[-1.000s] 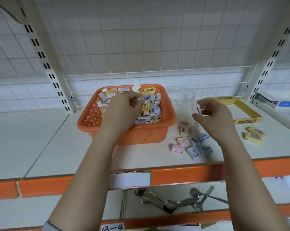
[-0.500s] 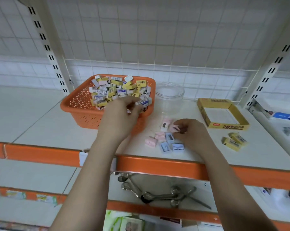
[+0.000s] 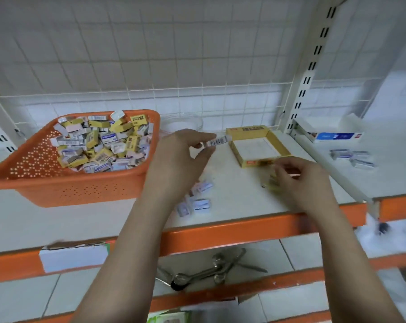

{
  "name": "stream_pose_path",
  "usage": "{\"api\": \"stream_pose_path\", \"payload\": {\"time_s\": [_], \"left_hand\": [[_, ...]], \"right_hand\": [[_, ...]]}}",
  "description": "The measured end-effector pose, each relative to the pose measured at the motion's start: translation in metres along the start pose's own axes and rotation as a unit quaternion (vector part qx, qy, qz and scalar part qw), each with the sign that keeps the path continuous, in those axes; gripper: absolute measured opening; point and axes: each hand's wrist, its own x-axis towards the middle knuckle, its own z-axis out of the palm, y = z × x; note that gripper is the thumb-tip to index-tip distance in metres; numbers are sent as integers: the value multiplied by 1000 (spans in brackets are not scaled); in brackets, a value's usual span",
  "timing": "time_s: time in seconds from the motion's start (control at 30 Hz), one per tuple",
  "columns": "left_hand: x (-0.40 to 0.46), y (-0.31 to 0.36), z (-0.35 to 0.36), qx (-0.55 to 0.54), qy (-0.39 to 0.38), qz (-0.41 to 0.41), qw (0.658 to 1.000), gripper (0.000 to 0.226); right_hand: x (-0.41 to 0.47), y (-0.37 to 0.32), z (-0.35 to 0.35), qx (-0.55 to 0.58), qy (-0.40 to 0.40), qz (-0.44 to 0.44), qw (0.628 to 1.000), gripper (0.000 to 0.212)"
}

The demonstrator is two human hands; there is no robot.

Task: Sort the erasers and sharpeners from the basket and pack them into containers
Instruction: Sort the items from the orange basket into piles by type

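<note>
An orange basket [image 3: 64,193] on the white shelf holds several yellow and white erasers and sharpeners [image 3: 104,143]. My left hand [image 3: 176,159] pinches a white eraser with a barcode [image 3: 217,141] above the shelf, just left of the shallow yellow cardboard box [image 3: 237,151]. My right hand [image 3: 300,183] is lower, in front of that box, its fingers curled over the yellow erasers [image 3: 271,181] lying there; whether it grips one is blurred. Several pale sharpeners [image 3: 198,201] lie on the shelf under my left forearm.
A clear plastic jar [image 3: 182,121] stands behind my left hand by the wire grid. A white and blue box [image 3: 332,134] and loose erasers [image 3: 351,156] lie on the neighbouring shelf at right. Metal spoons [image 3: 209,273] rest on the shelf below.
My left hand has lifted out of the basket with a white eraser and moved right toward the yellow box. My right hand has left the sharpeners and moved right to the yellow erasers.
</note>
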Motion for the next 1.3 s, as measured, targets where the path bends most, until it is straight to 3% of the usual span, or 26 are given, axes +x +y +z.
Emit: {"api": "stream_pose_path", "payload": {"time_s": [0.23,0.4,0.6,1.03,1.2,1.3], "left_hand": [[13,72,112,-61,-69,24,995,22],[17,121,192,-83,-95,9,992,22],[12,144,250,-73,-170,-38,982,24],[40,142,268,-3,-224,-19,974,30],[47,124,234,-24,-197,3,980,25],[54,105,191,-48,-174,24,983,20]], "right_hand": [[-3,107,-111,-86,120,65,987,20],[11,161,-166,-134,109,38,984,25],[9,191,-178,-127,73,11,989,22],[5,190,-168,-100,116,-2,988,29],[13,166,-163,-102,95,91,986,18],[16,129,-143,-100,116,79,985,16]]}}
